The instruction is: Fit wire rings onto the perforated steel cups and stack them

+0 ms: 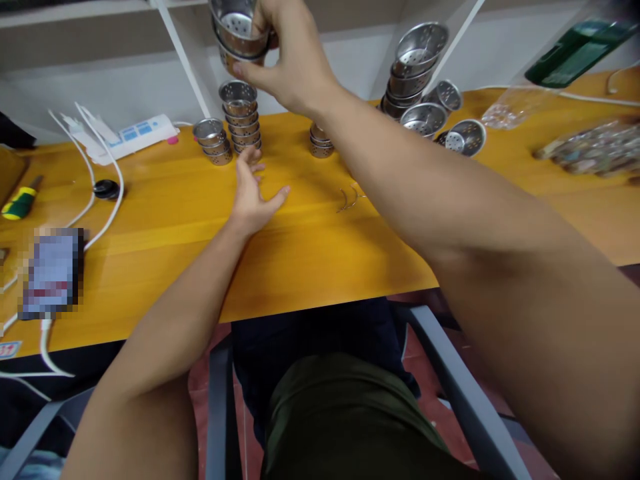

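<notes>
My right hand [287, 57] grips a small nested stack of perforated metal cups [239, 33], raised above the back of the table. Below it stands a taller stack of such cups [241, 115]. My left hand [256, 190] is open beside the foot of that stack, thumb out to the right; whether its fingertips touch the metal I cannot tell. A shorter stack of cups [213, 140] sits just to the left. Partly behind my right forearm is another short stack [321, 141].
More perforated cups [420, 50] are stacked at the back right, with loose ones [466, 138] tipped over beside them. Thin curved wires [350, 199] lie mid-table. A power strip [135, 137], white cables, a phone [53, 272] and a screwdriver [21, 202] occupy the left; a green bottle [575, 53] leans at right.
</notes>
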Demonstrator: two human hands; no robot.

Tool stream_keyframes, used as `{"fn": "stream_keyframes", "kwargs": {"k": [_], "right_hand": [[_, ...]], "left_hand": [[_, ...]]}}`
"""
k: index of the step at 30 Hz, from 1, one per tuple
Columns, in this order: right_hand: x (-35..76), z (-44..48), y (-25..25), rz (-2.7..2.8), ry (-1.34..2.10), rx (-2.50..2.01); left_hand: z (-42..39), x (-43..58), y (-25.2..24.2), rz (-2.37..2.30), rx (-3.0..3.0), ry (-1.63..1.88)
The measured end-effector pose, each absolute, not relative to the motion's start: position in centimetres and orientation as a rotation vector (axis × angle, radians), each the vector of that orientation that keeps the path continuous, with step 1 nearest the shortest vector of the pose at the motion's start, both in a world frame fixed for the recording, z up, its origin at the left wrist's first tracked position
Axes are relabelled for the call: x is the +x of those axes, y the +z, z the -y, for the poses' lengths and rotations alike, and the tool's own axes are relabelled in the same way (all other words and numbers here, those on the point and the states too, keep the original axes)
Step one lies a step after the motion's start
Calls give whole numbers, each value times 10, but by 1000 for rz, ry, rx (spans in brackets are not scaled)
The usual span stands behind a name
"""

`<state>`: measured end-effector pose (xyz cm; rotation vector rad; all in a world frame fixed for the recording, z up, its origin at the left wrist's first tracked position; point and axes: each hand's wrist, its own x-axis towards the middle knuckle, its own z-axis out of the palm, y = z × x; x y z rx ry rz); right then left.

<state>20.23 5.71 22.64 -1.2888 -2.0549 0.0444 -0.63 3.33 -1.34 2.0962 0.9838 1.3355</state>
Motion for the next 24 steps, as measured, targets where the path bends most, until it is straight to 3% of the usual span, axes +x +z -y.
{"fn": "stream_keyframes", "kwargs": {"k": [5, 10, 18, 24], "right_hand": [[241, 14, 168, 2229, 248, -1104], [262, 54, 99, 2223, 504, -1077], [291, 39, 100, 2083, 336, -1337], [299, 22, 72, 2233, 499, -1371]], "left_hand": [[-32, -2, -2, -873, 2090, 1504], [-20, 8, -2, -828, 2166, 1231], [-15, 2, -2, -955, 2158, 1206], [-15, -2, 7, -966, 2094, 1373]]}}
